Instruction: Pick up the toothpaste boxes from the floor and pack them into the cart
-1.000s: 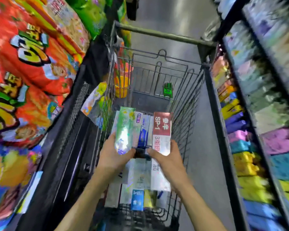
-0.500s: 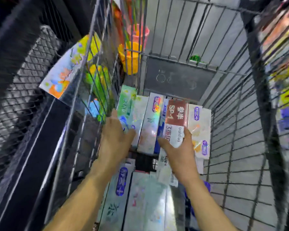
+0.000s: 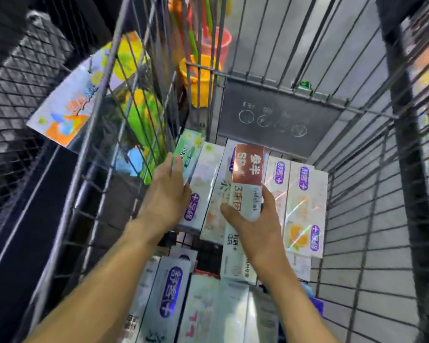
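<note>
My right hand (image 3: 254, 219) pinched the red-and-white toothpaste box (image 3: 248, 179) between thumb and fingers, above the boxes lying flat in the wire cart (image 3: 357, 219). At nine o'clock of it, my left hand (image 3: 167, 194) gripped the green toothpaste box (image 3: 190, 151) against the cart's left wall. More silver boxes (image 3: 305, 206) lay at three o'clock.
</note>
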